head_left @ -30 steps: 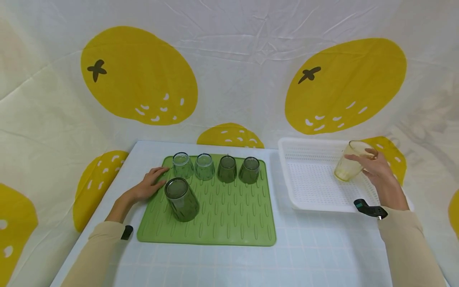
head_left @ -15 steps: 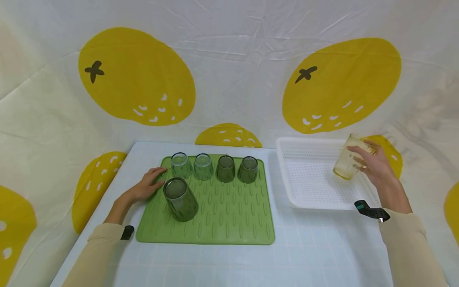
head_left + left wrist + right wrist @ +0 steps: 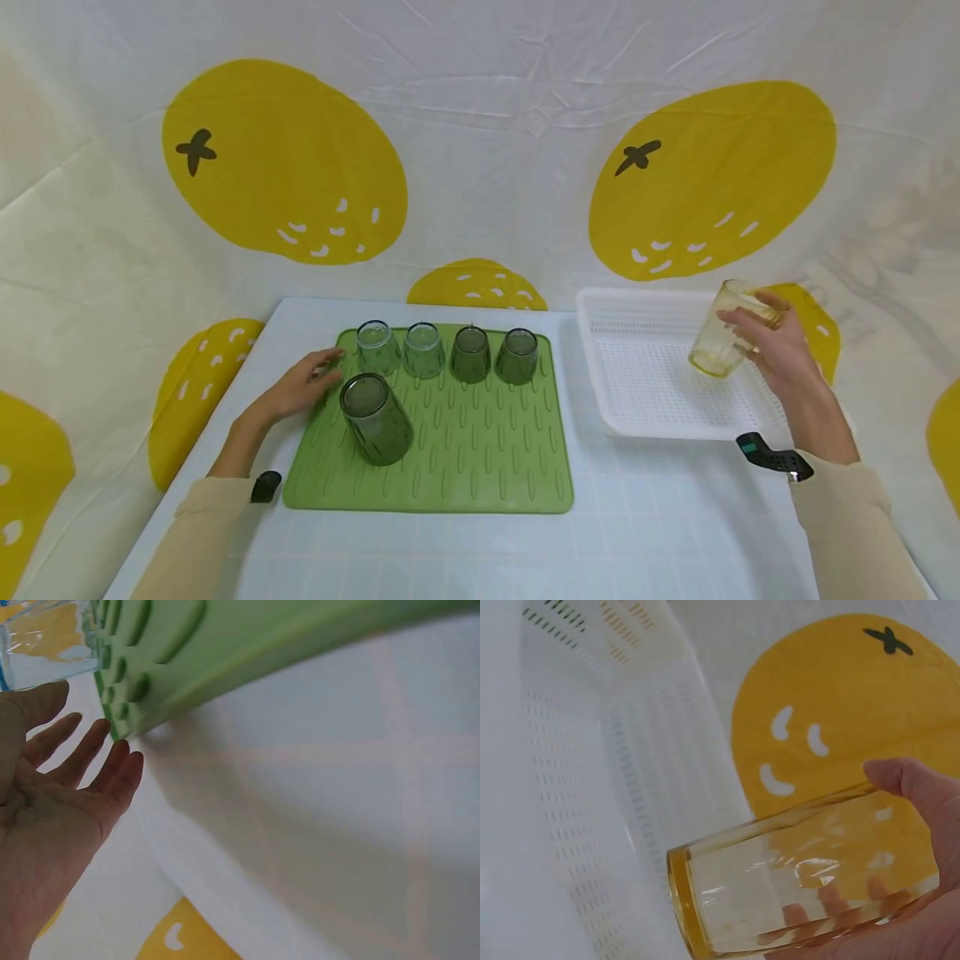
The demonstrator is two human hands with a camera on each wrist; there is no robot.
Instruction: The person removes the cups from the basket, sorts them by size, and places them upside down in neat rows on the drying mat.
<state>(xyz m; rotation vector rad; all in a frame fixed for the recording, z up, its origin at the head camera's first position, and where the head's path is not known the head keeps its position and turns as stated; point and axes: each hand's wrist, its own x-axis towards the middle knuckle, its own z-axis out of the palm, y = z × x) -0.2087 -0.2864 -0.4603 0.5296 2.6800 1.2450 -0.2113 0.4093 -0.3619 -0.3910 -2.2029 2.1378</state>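
A clear yellow drinking glass (image 3: 716, 337) is tilted inside the outline of the white basket (image 3: 615, 417). My right hand (image 3: 783, 350) grips it near the upper end, thumb on one side and fingers on the other. In the right wrist view the base of the yellow glass (image 3: 727, 900) points toward the basket's wall. My left hand (image 3: 300, 387) is at the left edge of the green mat (image 3: 480, 475), fingers loosely bent, holding nothing. Close to it, a tall dark glass (image 3: 378, 425) stands upside down on the mat.
Along the mat's back edge stand two clear greenish glasses (image 3: 377, 348) and two small dark glasses (image 3: 471, 354), in a row. A light checked cloth (image 3: 637, 533) covers the table. Fabric with yellow fruit print (image 3: 285, 158) hangs behind.
The yellow glass, in my right hand, has tipped further over and shifted slightly left. My left hand's fingers have drawn back a little from the mat's edge.
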